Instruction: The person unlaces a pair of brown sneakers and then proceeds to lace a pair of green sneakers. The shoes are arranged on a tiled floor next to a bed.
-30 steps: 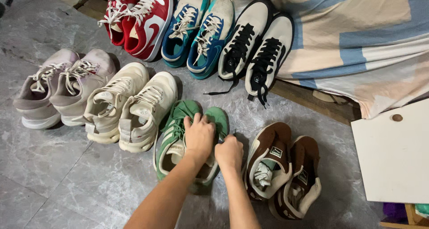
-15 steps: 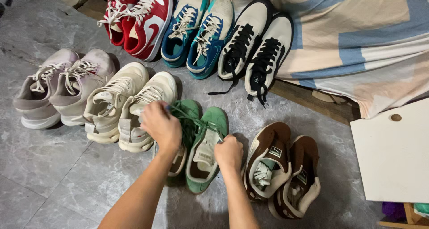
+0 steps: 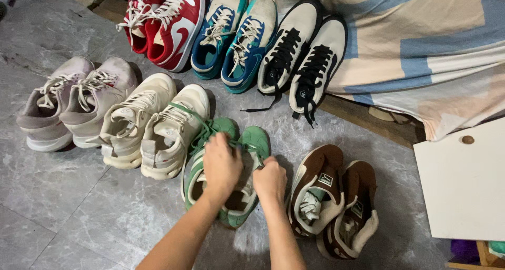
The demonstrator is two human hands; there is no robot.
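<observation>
Green laces point(image 3: 185, 112) ran taut from the left hand point(image 3: 221, 165), which pinched them over the green sneakers point(image 3: 247, 143) on the grey floor point(image 3: 63, 196) between cream and brown pairs, while the right hand point(image 3: 270, 180) was closed, probably on the other lace, steadying the shoe.

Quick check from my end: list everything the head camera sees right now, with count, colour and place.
green sneakers: 2, green, floor centre, under the hands
green lace: 1, trailing over a cream shoe
brown sneakers: 2, right
cream sneakers: 2, left of green
pale pink sneakers: 2, far left
red sneakers: 2, top
teal sneakers: 2, top
black-laced white sneakers: 2, top
striped cloth: 1, upper right
white board: 1, right
left hand: on green shoe
right hand: at lace
</observation>
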